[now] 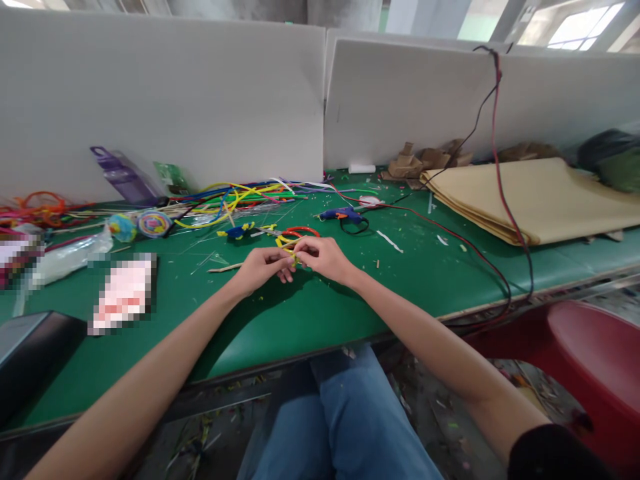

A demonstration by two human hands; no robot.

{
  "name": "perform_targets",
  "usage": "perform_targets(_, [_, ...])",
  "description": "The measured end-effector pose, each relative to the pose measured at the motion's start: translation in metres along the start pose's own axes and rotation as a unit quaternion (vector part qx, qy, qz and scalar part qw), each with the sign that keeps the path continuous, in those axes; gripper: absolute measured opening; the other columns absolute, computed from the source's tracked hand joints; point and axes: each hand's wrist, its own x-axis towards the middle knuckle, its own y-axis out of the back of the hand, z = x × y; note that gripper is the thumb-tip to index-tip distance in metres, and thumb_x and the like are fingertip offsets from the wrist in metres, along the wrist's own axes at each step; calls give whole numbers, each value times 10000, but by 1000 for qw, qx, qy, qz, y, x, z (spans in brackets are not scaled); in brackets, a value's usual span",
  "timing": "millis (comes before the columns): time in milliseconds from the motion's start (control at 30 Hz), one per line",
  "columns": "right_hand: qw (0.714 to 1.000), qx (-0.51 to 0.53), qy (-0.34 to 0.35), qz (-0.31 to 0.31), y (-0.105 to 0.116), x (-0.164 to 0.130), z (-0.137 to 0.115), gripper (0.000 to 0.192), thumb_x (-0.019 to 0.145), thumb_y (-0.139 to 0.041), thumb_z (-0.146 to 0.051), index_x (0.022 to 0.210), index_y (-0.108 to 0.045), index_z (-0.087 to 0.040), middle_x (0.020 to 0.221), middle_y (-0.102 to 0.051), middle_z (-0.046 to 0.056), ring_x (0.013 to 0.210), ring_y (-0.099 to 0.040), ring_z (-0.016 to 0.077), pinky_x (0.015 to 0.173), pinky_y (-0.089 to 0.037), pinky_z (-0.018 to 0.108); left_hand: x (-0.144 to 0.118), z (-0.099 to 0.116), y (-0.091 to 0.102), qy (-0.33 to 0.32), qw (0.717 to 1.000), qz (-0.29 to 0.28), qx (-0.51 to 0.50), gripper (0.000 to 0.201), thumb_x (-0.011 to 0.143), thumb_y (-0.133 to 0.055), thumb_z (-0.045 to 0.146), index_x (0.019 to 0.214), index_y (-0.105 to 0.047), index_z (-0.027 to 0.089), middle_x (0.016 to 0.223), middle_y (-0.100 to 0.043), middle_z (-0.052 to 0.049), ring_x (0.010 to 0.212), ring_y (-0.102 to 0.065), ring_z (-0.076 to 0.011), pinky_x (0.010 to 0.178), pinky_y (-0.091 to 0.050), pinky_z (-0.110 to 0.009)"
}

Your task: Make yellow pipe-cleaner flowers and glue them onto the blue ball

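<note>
My left hand (263, 267) and my right hand (323, 257) meet over the green table (300, 313), both pinching a small yellow pipe-cleaner piece (290, 248) between the fingertips. Just behind the hands lies a red pipe-cleaner loop (301, 231). A small blue and yellow pipe-cleaner figure (237, 231) sits to the far left of the hands. A thin wooden stick (225, 268) lies on the table beside my left hand.
A heap of coloured pipe cleaners (235, 195) lies at the back. A blue glue gun (343, 214) with red and black cables (495, 267) sits to the right. Folded tan paper (540, 197) covers the right side. White partitions (165, 100) stand behind. A red stool (590, 360) is at the lower right.
</note>
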Motion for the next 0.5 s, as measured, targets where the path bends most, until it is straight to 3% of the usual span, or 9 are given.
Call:
perform_targets(300, [998, -35, -21, -50, -2, 1, -3, 118, 788, -473, -159, 727, -572, -136, 623, -541, -13, 534, -432, 85, 530, -311, 211, -5, -2, -2, -65, 986, 3, 156, 247, 786, -586, 392, 748, -624, 151, 581, -668, -23, 500, -624, -141, 536, -509, -240])
perform_targets(500, [996, -53, -23, -64, -2, 2, -2, 104, 768, -484, -153, 709, -568, -137, 573, -517, -26, 507, -419, 79, 514, -303, 212, -5, 0, -4, -76, 978, 3, 194, 232, 800, -555, 363, 693, -603, 163, 556, -661, -15, 492, -627, -143, 519, -497, -226])
